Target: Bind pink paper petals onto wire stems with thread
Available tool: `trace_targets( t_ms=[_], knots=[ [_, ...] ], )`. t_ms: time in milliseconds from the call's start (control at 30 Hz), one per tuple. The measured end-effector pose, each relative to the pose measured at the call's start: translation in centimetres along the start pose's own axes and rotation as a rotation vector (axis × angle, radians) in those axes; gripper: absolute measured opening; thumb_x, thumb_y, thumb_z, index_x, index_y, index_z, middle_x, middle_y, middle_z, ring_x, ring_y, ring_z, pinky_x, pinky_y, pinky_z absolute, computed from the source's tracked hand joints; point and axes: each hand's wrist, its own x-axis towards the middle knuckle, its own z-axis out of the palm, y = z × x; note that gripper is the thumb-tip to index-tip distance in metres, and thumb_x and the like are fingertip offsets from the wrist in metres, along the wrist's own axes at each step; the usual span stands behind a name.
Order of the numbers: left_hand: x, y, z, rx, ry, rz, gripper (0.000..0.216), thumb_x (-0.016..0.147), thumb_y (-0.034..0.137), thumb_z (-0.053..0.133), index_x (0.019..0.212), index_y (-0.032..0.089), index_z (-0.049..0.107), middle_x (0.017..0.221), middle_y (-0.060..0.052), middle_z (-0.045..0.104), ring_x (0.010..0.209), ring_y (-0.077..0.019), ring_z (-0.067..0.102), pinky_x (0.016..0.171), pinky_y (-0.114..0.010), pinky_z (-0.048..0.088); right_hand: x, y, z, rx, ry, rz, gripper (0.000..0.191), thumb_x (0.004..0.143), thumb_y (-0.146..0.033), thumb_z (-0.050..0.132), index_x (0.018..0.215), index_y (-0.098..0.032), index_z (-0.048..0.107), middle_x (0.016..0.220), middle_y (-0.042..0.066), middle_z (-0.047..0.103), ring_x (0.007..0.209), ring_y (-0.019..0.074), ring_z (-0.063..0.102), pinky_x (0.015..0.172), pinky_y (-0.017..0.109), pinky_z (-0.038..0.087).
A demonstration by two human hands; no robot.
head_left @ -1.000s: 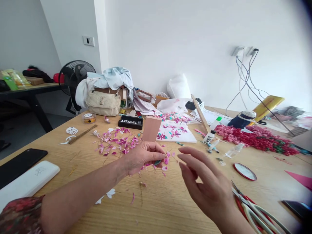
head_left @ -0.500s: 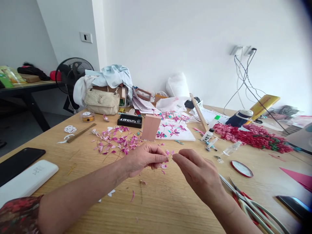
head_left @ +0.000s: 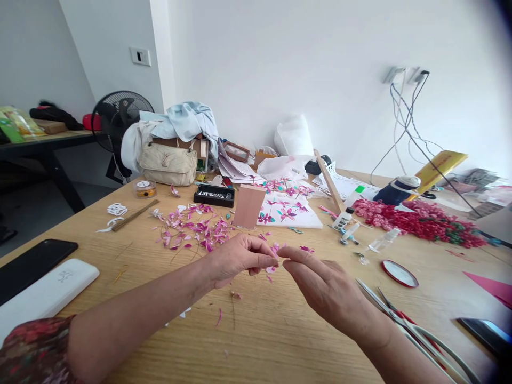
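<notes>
Over the middle of the wooden table, my left hand point(head_left: 242, 260) pinches a small pink petal flower point(head_left: 271, 270) between thumb and forefinger, its petals partly hidden behind the fingers. Right beside it is my right hand point(head_left: 330, 285), its fingers pressed together and the forefinger reaching across to the left fingertips. Whatever lies between the right fingertips is too small or hidden to make out. Loose pink petals on thin stems point(head_left: 192, 226) are spread just beyond my left forearm. Behind my hands stands a pinkish upright block point(head_left: 248, 207), with finished pink flowers point(head_left: 286, 213) on a white sheet next to it.
Large scissors point(head_left: 416, 330) lie by my right forearm, near a round red-rimmed lid point(head_left: 400, 273). Small bottles point(head_left: 343, 218) and red flower bunches point(head_left: 424, 221) stand or lie at the right. A white power bank point(head_left: 52, 288) and black phone point(head_left: 38, 258) are at the left.
My right hand has moved slightly left and its forefinger has stretched out toward the left fingertips. My left hand keeps its pinch on the flower. The view has shifted a little.
</notes>
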Motion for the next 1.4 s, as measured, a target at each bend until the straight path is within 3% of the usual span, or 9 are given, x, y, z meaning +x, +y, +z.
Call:
trace_targets(
  t_ms=[233,467,600,733,933,1067,1133,1267,1400],
  knots=[
    [0.1,-0.3,0.3,0.126,0.056,0.043,0.014,0.066,0.026,0.066,0.062,0.013,0.063,0.057,0.002,0.050,0.052,-0.0076,0.039,0.049,-0.022,0.027,0.1,-0.9,1.5,0.047,0.030,0.247,0.024,0.084,-0.008,0.030,0.077,-0.019,0.050,0.072,0.004,0.061,0.059,0.0124,0.056,0.052,0.022,0.039],
    [-0.1,-0.4,0.3,0.619,0.185,0.558,0.017,0.075,0.019,0.055,0.065,0.021,0.069,0.061,-0.002,0.049,0.065,-0.0147,0.046,0.065,-0.027,0.035,2.1,-1.5,0.8,0.280,-0.024,0.742,0.017,0.080,-0.020,0.039,0.063,-0.022,0.041,0.047,-0.003,0.052,0.042,0.0113,0.047,0.042,0.021,0.033],
    [0.4,-0.7,-0.5,0.428,0.245,0.410,0.011,0.071,0.020,0.061,0.062,0.018,0.066,0.063,-0.001,0.052,0.061,-0.0119,0.046,0.060,-0.024,0.034,1.6,-0.5,-0.6,0.294,0.027,0.876,0.017,0.080,-0.026,0.043,0.064,-0.021,0.047,0.041,-0.005,0.049,0.038,0.0110,0.046,0.040,0.022,0.032],
    [0.8,-1.0,-0.9,-0.022,0.189,0.120,0.016,0.066,0.027,0.067,0.062,0.014,0.061,0.056,0.002,0.049,0.049,-0.0065,0.038,0.048,-0.021,0.027,0.4,-0.4,-0.7,0.177,0.203,0.768,0.012,0.081,-0.029,0.048,0.075,-0.021,0.053,0.061,0.000,0.059,0.046,0.0111,0.051,0.044,0.023,0.037],
    [0.8,-1.3,-1.0,-0.276,0.081,0.057,0.020,0.062,0.028,0.072,0.066,0.011,0.061,0.051,0.003,0.049,0.046,-0.0049,0.040,0.044,-0.019,0.026,0.0,-1.0,1.4,0.458,0.318,0.655,0.018,0.082,-0.022,0.049,0.099,-0.021,0.055,0.111,0.009,0.056,0.056,0.0084,0.056,0.052,0.025,0.048],
    [0.8,-1.5,-1.0,-0.371,0.048,0.063,0.019,0.062,0.027,0.072,0.066,0.012,0.060,0.055,0.002,0.051,0.048,-0.0050,0.042,0.047,-0.019,0.030,0.2,-1.6,3.0,0.897,0.085,0.917,0.035,0.079,-0.036,0.051,0.110,-0.020,0.049,0.083,0.006,0.063,0.048,0.0114,0.055,0.038,0.023,0.041],
    [0.8,-1.4,-0.9,-0.401,0.046,0.080,0.018,0.063,0.026,0.072,0.066,0.012,0.060,0.055,0.002,0.051,0.050,-0.0055,0.043,0.049,-0.019,0.031,0.2,-2.3,3.9,1.015,-0.043,0.917,0.028,0.079,-0.037,0.048,0.100,-0.019,0.053,0.068,0.002,0.060,0.049,0.0128,0.054,0.036,0.021,0.038],
    [0.7,-1.4,-0.6,-0.366,0.130,0.108,0.016,0.063,0.023,0.072,0.065,0.011,0.061,0.059,0.001,0.054,0.054,-0.0061,0.045,0.055,-0.020,0.035,-0.2,-3.2,5.5,0.757,-0.098,0.751,0.025,0.083,-0.028,0.040,0.064,-0.019,0.052,0.051,-0.002,0.050,0.048,0.0106,0.048,0.047,0.021,0.037],
    [0.6,-1.7,-0.2,-0.424,0.095,0.114,0.016,0.065,0.024,0.070,0.066,0.011,0.060,0.060,0.000,0.054,0.060,-0.0083,0.049,0.062,-0.023,0.037,-0.3,-3.5,6.9,0.546,-0.187,0.646,0.026,0.085,-0.023,0.036,0.065,-0.019,0.052,0.049,-0.002,0.050,0.044,0.0103,0.044,0.046,0.021,0.032]
  ],
)
